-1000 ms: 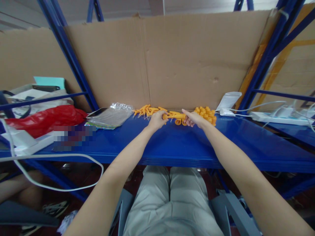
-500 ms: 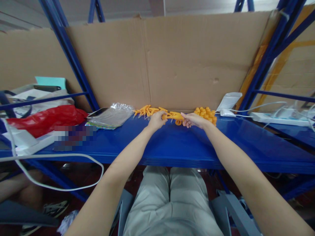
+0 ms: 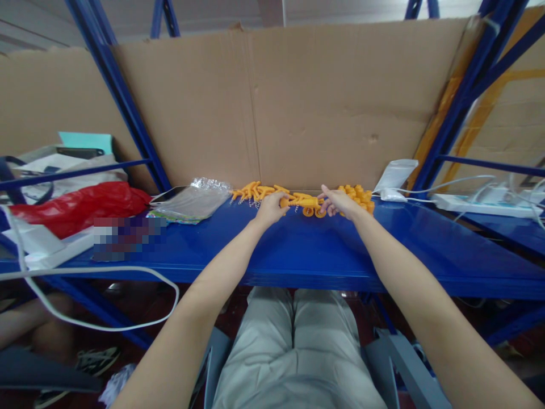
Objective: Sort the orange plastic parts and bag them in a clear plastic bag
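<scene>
My left hand [image 3: 271, 209] is closed, thumb and fingers pinching an orange plastic corkscrew [image 3: 307, 201] whose body reaches to the right. Just beyond its right end is my right hand [image 3: 338, 201], fingers apart and apparently holding nothing. Below the corkscrew, two round orange pieces [image 3: 308, 211] rest on the blue shelf top [image 3: 315, 250]. To the left of my left hand lies a pile of orange corkscrew pieces [image 3: 251, 191] with metal spirals. A cluster of orange knobbed pieces [image 3: 357, 196] sits behind and right of my right hand, partly covered by it.
A cardboard panel [image 3: 306, 108] stands along the back. Clear plastic packaging [image 3: 193, 200] and a red bag [image 3: 89, 207] lie to the left. White power strips stand at both sides, with a cable [image 3: 175, 301] looping at front left. Another person's leg [image 3: 40, 321] shows at lower left.
My right hand has let go of the corkscrew's right end and opened, moving slightly right. A second round orange piece now shows beside the first. My left hand has stayed in place.
</scene>
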Action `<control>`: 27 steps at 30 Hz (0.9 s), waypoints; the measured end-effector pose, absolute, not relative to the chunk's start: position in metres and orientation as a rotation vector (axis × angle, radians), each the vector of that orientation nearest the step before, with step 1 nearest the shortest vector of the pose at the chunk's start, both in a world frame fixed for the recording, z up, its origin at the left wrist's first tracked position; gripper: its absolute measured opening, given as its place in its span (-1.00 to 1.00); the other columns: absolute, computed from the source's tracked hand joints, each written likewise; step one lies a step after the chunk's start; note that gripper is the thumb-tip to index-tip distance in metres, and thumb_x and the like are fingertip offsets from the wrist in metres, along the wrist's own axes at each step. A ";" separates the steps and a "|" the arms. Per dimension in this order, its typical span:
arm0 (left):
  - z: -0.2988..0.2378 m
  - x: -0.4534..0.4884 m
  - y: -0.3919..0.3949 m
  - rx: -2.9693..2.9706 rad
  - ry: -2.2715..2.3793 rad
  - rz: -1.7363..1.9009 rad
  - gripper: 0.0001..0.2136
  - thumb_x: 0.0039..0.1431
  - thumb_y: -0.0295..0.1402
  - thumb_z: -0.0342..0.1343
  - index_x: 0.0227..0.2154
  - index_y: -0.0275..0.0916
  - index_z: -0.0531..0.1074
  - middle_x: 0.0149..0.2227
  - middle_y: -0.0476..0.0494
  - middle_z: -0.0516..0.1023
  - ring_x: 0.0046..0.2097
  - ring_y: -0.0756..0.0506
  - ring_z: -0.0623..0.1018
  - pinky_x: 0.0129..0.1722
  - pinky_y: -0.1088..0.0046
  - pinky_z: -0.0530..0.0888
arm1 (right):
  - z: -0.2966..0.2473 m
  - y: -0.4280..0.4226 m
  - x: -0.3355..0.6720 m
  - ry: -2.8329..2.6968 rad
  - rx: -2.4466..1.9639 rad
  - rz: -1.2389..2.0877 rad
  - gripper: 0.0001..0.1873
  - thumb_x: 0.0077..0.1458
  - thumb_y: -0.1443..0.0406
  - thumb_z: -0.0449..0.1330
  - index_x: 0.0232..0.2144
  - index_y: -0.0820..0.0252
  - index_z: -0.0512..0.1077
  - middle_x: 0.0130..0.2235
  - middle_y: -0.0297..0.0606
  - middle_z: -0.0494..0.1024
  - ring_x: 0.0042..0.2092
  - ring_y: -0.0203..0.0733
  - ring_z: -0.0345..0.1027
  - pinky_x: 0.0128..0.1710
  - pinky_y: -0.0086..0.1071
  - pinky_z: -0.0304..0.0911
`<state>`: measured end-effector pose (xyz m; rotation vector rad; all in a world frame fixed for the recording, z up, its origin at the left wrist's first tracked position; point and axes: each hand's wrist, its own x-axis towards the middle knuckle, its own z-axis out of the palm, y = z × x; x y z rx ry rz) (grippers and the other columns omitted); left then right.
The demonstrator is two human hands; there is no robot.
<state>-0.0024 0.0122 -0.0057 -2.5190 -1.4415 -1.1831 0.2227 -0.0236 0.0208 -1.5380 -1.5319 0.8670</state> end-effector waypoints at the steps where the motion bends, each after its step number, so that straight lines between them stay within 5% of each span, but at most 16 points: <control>1: -0.006 -0.003 0.012 -2.516 -1.448 -1.179 -0.74 0.03 -0.50 0.23 -0.16 -0.26 0.58 -0.13 -0.17 0.65 -0.12 -0.16 0.62 -0.02 0.34 0.50 | 0.022 -0.024 0.223 -1.523 -1.537 0.838 -0.48 0.35 -0.02 -0.06 -0.23 0.24 0.49 -0.60 -0.27 0.50 -0.67 -0.36 0.18 -0.60 -0.47 0.10; 5: -0.008 -0.001 0.013 -2.519 -1.457 -1.161 -0.73 0.04 -0.49 0.22 -0.16 -0.25 0.58 -0.11 -0.16 0.65 -0.10 -0.16 0.61 0.00 0.32 0.50 | 0.026 -0.027 0.219 -1.485 -1.527 0.802 -0.66 0.36 0.24 0.03 -0.41 0.25 0.45 -0.65 -0.35 0.43 -0.68 -0.42 0.14 -0.65 -0.53 0.05; 10: -0.001 -0.006 0.011 -2.493 -1.416 -1.138 -0.73 0.06 -0.50 0.19 -0.14 -0.26 0.57 -0.12 -0.18 0.65 -0.06 -0.17 0.60 0.04 0.28 0.48 | 0.027 -0.028 0.218 -1.480 -1.519 0.788 -0.67 0.34 0.29 0.06 -0.48 0.24 0.42 -0.64 -0.35 0.44 -0.68 -0.42 0.17 -0.62 -0.53 0.10; 17: 0.050 -0.040 0.020 -2.276 -1.295 -1.229 -0.64 0.09 -0.61 0.00 -0.11 -0.21 0.53 -0.05 -0.15 0.58 0.01 -0.13 0.52 0.07 0.33 0.42 | 0.023 -0.019 0.233 -1.601 -1.699 0.087 -0.59 0.29 0.26 0.05 -0.59 0.17 0.43 -0.56 -0.20 0.55 -0.45 -0.20 0.46 -0.37 -0.41 0.33; 27: 0.062 0.065 0.074 -2.641 -0.969 -0.679 -0.74 -0.07 -0.65 0.05 -0.36 -0.26 0.54 -0.22 -0.17 0.56 -0.14 -0.13 0.53 -0.09 0.39 0.41 | 0.021 -0.019 0.235 -1.607 -1.843 -0.070 -0.62 0.29 0.22 0.01 -0.42 0.17 0.56 -0.36 -0.09 0.66 -0.24 -0.09 0.55 -0.26 -0.40 0.30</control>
